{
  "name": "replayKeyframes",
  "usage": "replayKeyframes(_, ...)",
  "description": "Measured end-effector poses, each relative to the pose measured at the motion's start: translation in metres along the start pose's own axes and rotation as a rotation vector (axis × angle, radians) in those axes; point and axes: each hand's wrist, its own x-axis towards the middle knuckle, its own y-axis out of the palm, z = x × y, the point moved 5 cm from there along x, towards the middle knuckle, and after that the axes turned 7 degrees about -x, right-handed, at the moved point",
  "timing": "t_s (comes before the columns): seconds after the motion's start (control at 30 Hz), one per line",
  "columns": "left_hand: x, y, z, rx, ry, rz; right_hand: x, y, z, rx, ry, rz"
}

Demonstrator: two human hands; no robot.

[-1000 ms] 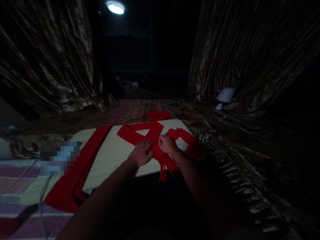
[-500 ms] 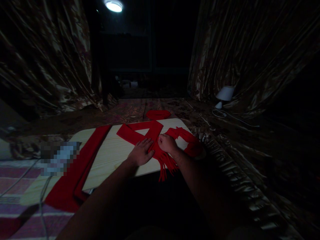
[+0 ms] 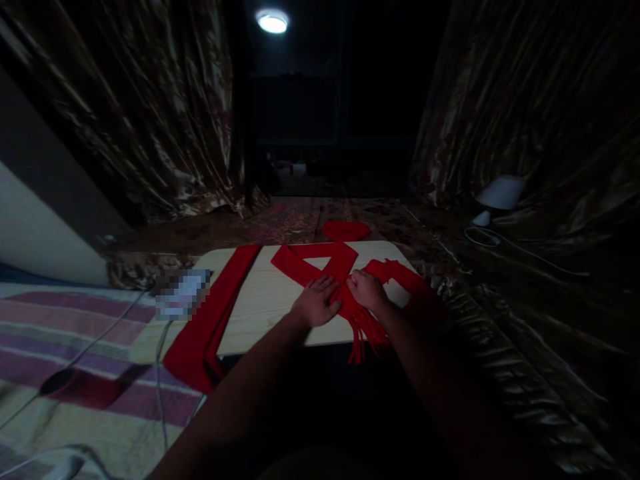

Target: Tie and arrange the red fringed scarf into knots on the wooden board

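Observation:
A red fringed scarf [image 3: 345,260] lies on a pale wooden board [image 3: 273,303], its bands crossed into a loop. My left hand [image 3: 316,301] is open and rests flat on the crossing, with the fingers spread. Close beside it, my right hand [image 3: 367,290] is closed at the scarf's edge, just above the fringe [image 3: 364,333]. Its fingertips are partly hidden and seem to grip the red cloth. Further red cloth [image 3: 415,283] bunches to the right of this hand and runs over the board's edge into shadow.
A long red folded cloth [image 3: 220,307] crosses the board's left side beside a blurred-out flat object [image 3: 183,293]. A rolled red cloth [image 3: 346,231] lies beyond the board. Cables run over the striped bedding [image 3: 100,347] at left. A small lamp [image 3: 501,193] stands back right, near curtains.
My view has swung to the left, so everything sits further right in the picture. Both hands keep their places on the scarf, the left flat and the right closed.

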Motion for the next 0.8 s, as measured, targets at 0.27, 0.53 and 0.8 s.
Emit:
replayKeyframes(0.27,-0.002,-0.011,-0.002,-0.069,0.048,-0.146,0.002,0.004,-0.001,0.007,-0.028,-0.023)
replayKeyframes(0.53,-0.004,-0.017,-0.002,-0.040,0.093,-0.259,0.002,0.001,0.002,-0.021,-0.001,0.011)
replayKeyframes(0.8,-0.003,-0.011,0.001,-0.019,0.096,-0.237,-0.001,-0.007,0.005,-0.029,0.026,0.056)
